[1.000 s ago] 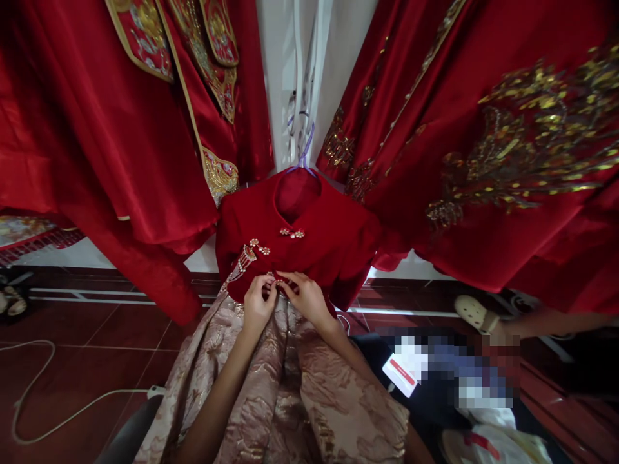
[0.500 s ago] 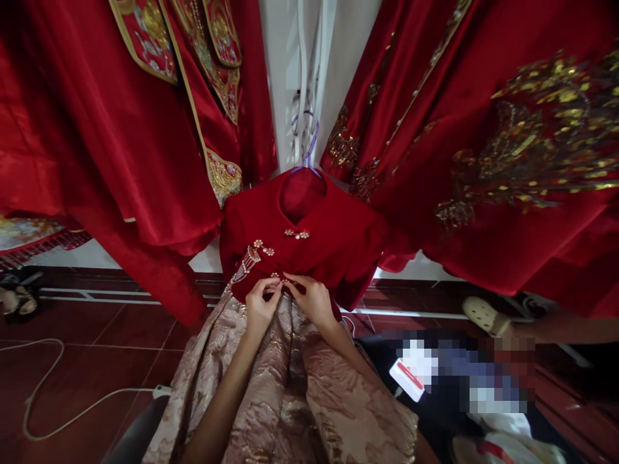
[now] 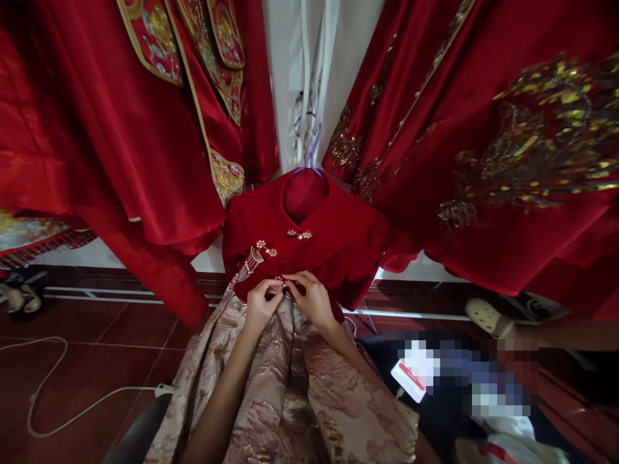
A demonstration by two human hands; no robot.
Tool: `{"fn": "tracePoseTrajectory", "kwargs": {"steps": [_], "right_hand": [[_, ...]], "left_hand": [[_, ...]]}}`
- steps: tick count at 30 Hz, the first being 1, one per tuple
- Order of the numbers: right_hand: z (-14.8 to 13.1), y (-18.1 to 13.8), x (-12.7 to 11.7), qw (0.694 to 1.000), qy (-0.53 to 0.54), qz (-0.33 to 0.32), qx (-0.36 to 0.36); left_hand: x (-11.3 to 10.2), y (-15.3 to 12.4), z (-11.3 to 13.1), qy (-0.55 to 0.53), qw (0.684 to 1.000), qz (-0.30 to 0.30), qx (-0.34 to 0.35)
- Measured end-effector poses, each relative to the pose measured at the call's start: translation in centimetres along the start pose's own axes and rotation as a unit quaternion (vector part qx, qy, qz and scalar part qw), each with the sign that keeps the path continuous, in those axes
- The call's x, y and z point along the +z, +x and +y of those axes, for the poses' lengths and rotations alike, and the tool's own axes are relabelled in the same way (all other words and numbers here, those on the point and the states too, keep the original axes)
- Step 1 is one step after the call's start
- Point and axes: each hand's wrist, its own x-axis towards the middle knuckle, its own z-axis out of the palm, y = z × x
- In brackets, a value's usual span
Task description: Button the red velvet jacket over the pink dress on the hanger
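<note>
A short red velvet jacket [image 3: 333,232] hangs from a purple hanger [image 3: 313,149] in front of me. Beaded flower fasteners [image 3: 299,234] sit below its collar, and another fastener with a beaded tassel [image 3: 253,258] lies toward the left. My left hand [image 3: 261,304] is closed in a pinch at the jacket's lower front edge. Opposite it, my right hand [image 3: 312,298] pinches the same spot, the fingertips of both meeting at a small beaded fastener [image 3: 279,280], largely covered by the fingers. Pinkish-gold brocade cloth [image 3: 271,380] spreads below, under my forearms.
Red embroidered garments [image 3: 193,161] hang at left, and a sequined red one [image 3: 532,148] at right. A lit phone [image 3: 410,380] rests on dark fabric at lower right. A white cable [image 3: 46,386] loops over the tiled floor. Another person's foot wears a cream clog [image 3: 485,318].
The view has shifted very slightly, so everything sits a little farther right. Both hands keep their pinch at the jacket's lower edge, with barely any finger movement.
</note>
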Motion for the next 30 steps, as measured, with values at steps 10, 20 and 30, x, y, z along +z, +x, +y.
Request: {"fn": "tracePoseTrajectory", "kwargs": {"steps": [10, 20, 30], "right_hand": [[-1.5, 1.6, -5.2, 0.990, 0.086, 0.112, 0.024], [-1.7, 0.2, -2.0, 0.990, 0.041, -0.100, 0.092], [0.9, 0.2, 0.3, 0.999, 0.017, -0.004, 0.030]], "left_hand": [[-0.4, 0.0, -0.3, 0.065, 0.982, 0.174, 0.012], [-0.3, -0.6, 0.4, 0.156, 0.985, 0.052, 0.057], [-0.4, -0.7, -0.3, 0.189, 0.976, 0.058, 0.090]]}}
